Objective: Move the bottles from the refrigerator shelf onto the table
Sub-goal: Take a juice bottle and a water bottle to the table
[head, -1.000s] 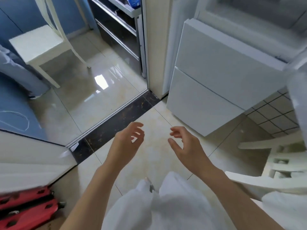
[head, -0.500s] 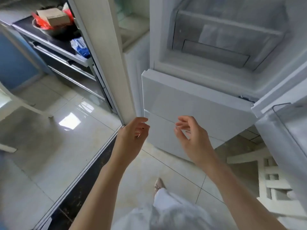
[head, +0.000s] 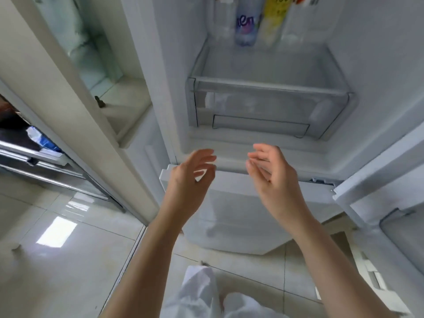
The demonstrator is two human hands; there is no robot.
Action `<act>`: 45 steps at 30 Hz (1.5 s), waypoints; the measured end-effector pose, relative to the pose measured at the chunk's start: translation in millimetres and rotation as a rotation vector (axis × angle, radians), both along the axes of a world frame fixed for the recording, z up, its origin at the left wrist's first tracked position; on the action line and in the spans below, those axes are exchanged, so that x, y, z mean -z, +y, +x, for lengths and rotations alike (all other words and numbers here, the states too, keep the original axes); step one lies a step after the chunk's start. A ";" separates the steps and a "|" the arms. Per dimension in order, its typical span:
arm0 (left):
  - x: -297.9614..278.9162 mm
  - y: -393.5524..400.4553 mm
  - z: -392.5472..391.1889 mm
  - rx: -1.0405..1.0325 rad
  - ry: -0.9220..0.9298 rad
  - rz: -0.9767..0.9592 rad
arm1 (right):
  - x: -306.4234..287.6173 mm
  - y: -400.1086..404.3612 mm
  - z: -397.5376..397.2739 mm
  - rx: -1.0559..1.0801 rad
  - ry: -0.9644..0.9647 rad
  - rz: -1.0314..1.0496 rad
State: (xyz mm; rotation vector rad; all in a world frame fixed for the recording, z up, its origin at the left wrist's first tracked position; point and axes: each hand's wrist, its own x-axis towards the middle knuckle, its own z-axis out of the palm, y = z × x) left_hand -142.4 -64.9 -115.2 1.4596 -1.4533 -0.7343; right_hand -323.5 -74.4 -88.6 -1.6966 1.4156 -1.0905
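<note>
Four bottles point(head: 257, 19) stand upright in a row on the shelf point(head: 266, 53) at the 12 o'clock edge of the view; only their lower halves show. From 11 o'clock to 1 o'clock: a clear one point(head: 221, 21), a purple-labelled one point(head: 246, 24), a yellow one point(head: 271, 19) and a second clear one point(head: 292, 21). They stand just beside each other; whether they touch cannot be told.

Handling, as a judgement: the bottles look like thin plastic, stiff enough when full but able to dent under a hard squeeze. If filled they will be moderately heavy for one hand. Chilled plastic may carry condensation and be slippery. Take hold around the mid-body, at or just below the label, with the fingers wrapped round; the caps are out of view. Pull an end bottle first, since the close row leaves little room between neighbours.

Below the shelf, at the centre of the view, sits a clear drawer point(head: 268, 104). Below that, the left hand point(head: 190, 177) and right hand point(head: 270, 173) hover side by side, palms facing each other, fingers loosely curved and released, grasping nothing. Both are well apart from the bottles. The fridge door point(head: 378, 180) stands open at 3 o'clock. No desk is in view.
</note>
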 end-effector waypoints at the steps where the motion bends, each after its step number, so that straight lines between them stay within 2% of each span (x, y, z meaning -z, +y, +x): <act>1: -3.2 -13.3 2.2 0.021 0.008 -0.015 | -2.8 -9.0 2.2 0.026 -0.004 -0.020; 8: -35.4 -113.0 12.6 0.106 0.078 -0.152 | -28.5 -79.9 19.1 0.236 -0.023 -0.156; 13: -60.9 -178.6 -2.9 0.131 0.228 -0.134 | -50.0 -126.5 17.0 0.325 -0.046 -0.246; 19: -80.6 -239.7 -34.6 0.099 0.323 -0.161 | -73.6 -183.0 0.4 0.370 -0.052 -0.204; 28: -102.0 -332.3 -87.6 -0.011 0.226 -0.208 | -96.9 -282.4 -46.1 0.457 -0.075 -0.275; 34: -104.5 -381.4 -121.7 -0.107 0.146 -0.270 | -101.8 -345.4 -70.2 0.477 -0.065 -0.250; 38: -104.2 -399.2 -140.6 -0.256 0.100 -0.312 | -98.1 -382.3 -80.5 0.508 -0.045 -0.203; 45: -101.5 -416.8 -162.3 -0.308 0.036 -0.327 | -99.4 -419.7 -86.3 0.453 -0.106 -0.155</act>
